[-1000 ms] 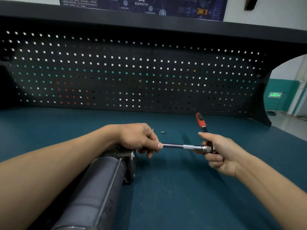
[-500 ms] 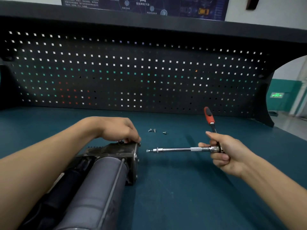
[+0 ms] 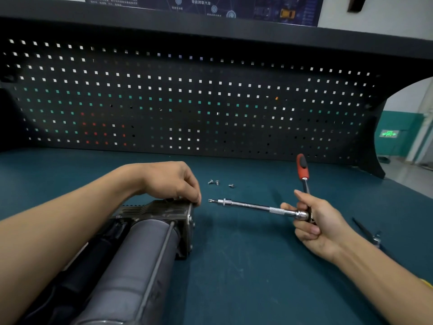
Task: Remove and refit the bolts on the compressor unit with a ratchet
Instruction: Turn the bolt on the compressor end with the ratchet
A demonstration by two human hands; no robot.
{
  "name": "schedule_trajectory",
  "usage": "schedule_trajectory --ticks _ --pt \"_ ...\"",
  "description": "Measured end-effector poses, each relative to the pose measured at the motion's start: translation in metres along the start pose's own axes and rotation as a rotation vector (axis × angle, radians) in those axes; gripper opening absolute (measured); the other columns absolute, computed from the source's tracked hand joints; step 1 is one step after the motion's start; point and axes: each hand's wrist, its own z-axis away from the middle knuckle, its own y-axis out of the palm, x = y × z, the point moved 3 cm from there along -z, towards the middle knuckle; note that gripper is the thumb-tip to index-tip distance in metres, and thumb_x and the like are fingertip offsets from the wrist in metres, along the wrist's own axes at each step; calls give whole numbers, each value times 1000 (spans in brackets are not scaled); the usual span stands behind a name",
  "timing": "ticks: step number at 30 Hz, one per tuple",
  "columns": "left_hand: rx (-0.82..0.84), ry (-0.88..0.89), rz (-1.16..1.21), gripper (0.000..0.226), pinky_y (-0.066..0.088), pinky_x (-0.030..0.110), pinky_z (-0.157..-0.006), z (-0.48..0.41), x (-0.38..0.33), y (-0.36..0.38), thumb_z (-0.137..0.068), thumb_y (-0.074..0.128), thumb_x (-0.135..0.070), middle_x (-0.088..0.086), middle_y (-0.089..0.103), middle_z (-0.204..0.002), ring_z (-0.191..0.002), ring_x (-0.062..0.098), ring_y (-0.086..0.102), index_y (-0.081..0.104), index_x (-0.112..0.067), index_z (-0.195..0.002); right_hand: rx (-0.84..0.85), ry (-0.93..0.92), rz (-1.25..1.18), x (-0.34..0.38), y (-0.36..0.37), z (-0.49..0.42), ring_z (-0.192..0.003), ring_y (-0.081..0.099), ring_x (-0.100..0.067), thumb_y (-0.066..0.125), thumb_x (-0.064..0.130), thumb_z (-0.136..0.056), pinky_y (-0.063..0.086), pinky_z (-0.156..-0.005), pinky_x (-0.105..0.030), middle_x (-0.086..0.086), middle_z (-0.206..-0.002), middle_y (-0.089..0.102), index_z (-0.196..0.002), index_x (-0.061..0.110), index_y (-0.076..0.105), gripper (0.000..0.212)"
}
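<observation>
At the lower left, a grey, cylindrical compressor unit [image 3: 145,254] with a black finned metal head is laid lengthwise on the teal-matted surface [image 3: 257,277], its flat end plate turned toward the middle. The left hand [image 3: 173,181] is set on top of that head. Its fingers are curled down over the upper edge of the end plate, so that the unit is gripped and steadied. Whether a bolt is also pinched beneath the fingertips cannot be made out, since they are hidden by the knuckles.

Just beyond the plate, three small silver bolts [image 3: 217,182] are seen lying loose on the surface, two close together and one a little apart to the right. Next is seen the ratchet [image 3: 253,207], a chrome tool with a long extension bar and a red-and-black handle. Its bit is pointed at the end plate but held just clear of it, touching nothing. The right hand [image 3: 321,226] is closed round the ratchet's head, with the thumb raised beside the handle, which stands upright. At the far right a slim dark tool [image 3: 367,233] is seen lying on the surface.

Removal is judged to be well advanced, three bolts being already out. Any bolts seated in the plate have yet to be drawn, and the whole refit is judged to be outstanding.
</observation>
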Motion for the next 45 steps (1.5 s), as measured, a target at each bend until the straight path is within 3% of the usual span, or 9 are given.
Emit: schedule_trajectory --ticks 8,15,18,24,28,36,41,43,45 --pt "-125 9 -13 13 39 10 -51 -10 -8 12 -86 77 -28 -13 65 -59 -50 -3 50 78 -20 -75 6 -44 -26 -1 -2 1 -25 20 -5 58 30 -97 18 -28 -15 -12 -85 75 -68 18 39 37" --pt "-148 -49 -25 11 45 12 -74 -13 3 13 -95 66 -32 -17 77 -85 -71 -10 61 76 -28 -93 -21 -47 -67 -1 -4 1 -25 20 -5 57 28 -98 17 -28 -15 -11 -84 76 -68 18 39 35" --pt "-150 -74 -43 19 49 26 -87 -14 4 13 -100 59 -32 -13 78 -91 -81 5 61 76 -24 -99 -8 -48 -38 -1 -1 2 -25 20 -5 56 28 -98 17 -28 -15 -12 -83 75 -68 18 39 36" --pt "-139 -30 32 24 51 19 -79 -10 -4 13 -105 49 -25 -9 78 -87 -72 4 68 72 -16 -109 56 -31 8 -1 1 7 -24 20 -5 56 30 -98 15 -29 -15 -11 -80 73 -67 17 38 38" --pt "-152 22 -29 25 51 15 -70 -3 -16 8 -105 50 -28 -10 78 -88 -84 14 71 73 -18 -104 78 0 32 -3 6 15 -24 19 -5 56 30 -97 16 -28 -15 -11 -76 72 -65 17 39 39" --pt "-75 62 -98 34 49 17 -87 23 -34 7 -105 45 -39 -14 77 -95 -95 3 68 74 -21 -107 109 40 37 3 16 40 -23 19 -4 64 32 -78 17 -26 -13 -9 -74 71 -61 18 40 33" --pt "-121 133 96 31 46 24 -89 41 -20 10 -100 55 -44 -13 77 -90 -84 -2 66 78 -24 -97 81 39 48 1 16 49 -23 20 -5 58 29 -93 17 -26 -14 -11 -76 72 -63 17 40 37" --pt "-128 190 112 35 45 29 -78 47 -18 12 -89 64 -58 -2 72 -79 -71 5 58 79 -27 -92 74 35 40 0 15 49 -23 20 -5 58 29 -94 17 -26 -14 -11 -77 72 -63 17 40 38" --pt "-94 218 111 42 52 35 -85 52 -17 15 -74 69 -68 0 75 -86 -79 9 65 79 -31 -89 78 32 41 0 14 48 -23 20 -5 60 29 -91 17 -27 -14 -11 -77 72 -63 17 40 36"
